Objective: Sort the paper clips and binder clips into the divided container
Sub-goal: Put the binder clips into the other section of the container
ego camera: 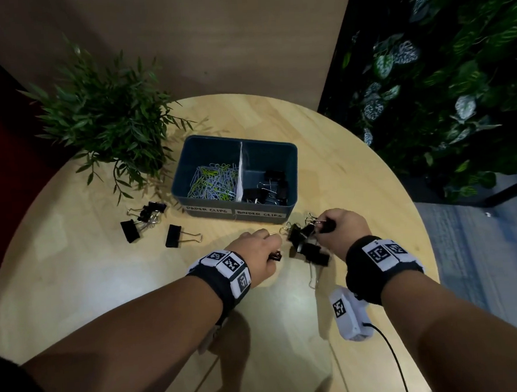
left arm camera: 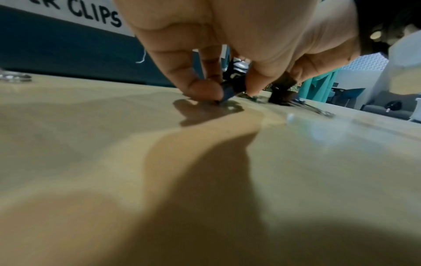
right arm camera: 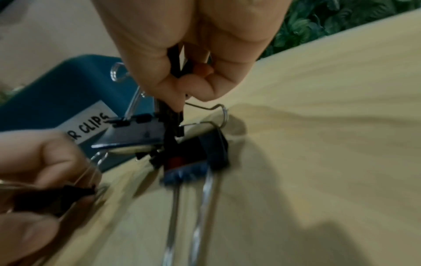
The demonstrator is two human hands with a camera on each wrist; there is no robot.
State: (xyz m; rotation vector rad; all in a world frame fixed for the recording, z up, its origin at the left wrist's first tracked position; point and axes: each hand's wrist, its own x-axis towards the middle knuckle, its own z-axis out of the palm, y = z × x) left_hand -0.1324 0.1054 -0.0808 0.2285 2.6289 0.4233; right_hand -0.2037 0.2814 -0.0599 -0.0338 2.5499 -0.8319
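Now both hands pick binder clips off the table.
Right hand (ego camera: 342, 225) pinches a tangled clip bunch (ego camera: 304, 241); left hand (ego camera: 259, 250) pinches one clip (left arm camera: 227, 93) beside it. Bin (ego camera: 237, 210) lies just ahead, binder side nearer the right hand.

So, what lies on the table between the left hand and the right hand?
A tangle of black binder clips lies between the left hand and the right hand, on the table. The head view shows it best.
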